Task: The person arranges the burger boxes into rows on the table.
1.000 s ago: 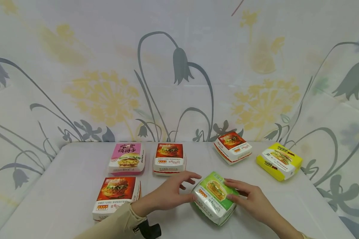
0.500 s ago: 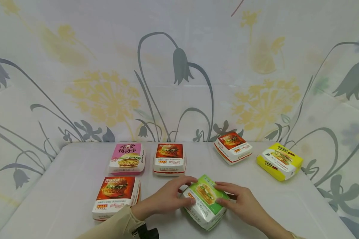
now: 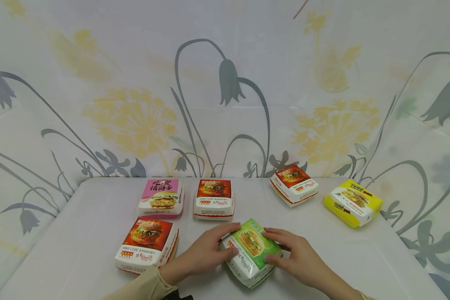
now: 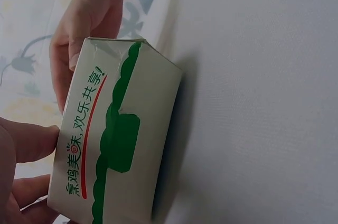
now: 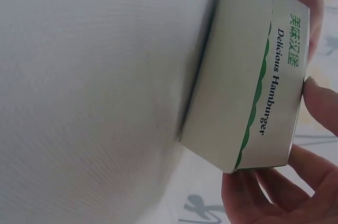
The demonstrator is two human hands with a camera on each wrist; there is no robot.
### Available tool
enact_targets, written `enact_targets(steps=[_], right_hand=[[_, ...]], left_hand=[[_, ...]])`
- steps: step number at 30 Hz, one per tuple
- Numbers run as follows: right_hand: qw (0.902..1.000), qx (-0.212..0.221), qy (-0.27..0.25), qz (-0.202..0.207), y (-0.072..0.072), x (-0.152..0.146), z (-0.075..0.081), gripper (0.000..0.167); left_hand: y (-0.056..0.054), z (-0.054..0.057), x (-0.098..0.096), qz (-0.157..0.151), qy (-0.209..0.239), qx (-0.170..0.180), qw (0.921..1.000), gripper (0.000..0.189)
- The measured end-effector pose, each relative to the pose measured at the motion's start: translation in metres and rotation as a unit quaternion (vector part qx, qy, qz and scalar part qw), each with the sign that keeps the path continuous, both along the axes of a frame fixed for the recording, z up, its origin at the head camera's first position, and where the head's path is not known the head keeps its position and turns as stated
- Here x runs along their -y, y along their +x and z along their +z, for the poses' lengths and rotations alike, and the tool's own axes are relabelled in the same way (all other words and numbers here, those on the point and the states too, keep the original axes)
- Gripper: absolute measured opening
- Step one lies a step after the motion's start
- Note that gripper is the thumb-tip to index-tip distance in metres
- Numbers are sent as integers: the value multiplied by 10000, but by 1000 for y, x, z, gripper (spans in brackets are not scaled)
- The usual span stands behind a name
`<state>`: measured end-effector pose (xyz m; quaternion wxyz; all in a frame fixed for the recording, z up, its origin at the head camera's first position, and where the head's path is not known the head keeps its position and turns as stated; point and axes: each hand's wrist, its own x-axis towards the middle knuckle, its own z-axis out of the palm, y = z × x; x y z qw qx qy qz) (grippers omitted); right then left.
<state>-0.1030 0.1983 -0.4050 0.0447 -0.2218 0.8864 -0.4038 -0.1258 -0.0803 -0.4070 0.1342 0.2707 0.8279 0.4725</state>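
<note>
A green and white burger box sits on the white table near the front, turned at an angle, with a burger printed on its lid. My left hand holds its left side, thumb on the lid's edge and fingers round the back corner. On the opposite side my right hand grips it, thumb over the lid's right edge. The left wrist view shows a side of the box with a green tab and scalloped band. In the right wrist view, another side of the box reads "Delicious Hamburger".
A red and white burger box lies by my left sleeve. Behind it are a pink box and another red box. Farther right stand a third red box and a yellow one. A flowered cloth hangs behind the table.
The green burger box has moved left and slightly nearer, both hands going with it. My left hand has closed in on its side. The front-left red box has turned slightly.
</note>
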Motion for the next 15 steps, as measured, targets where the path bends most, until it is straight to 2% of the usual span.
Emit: enact_targets(steps=[5,15], right_hand=[[9998,-2,-2,218,0,-1,0,62],[9971,-345,-167,656,0,-3,-2,59]], left_hand=[[4,-3,2,89,-47,-25,9999,56],[10,-3,10,138,-98,-116,9998,57]])
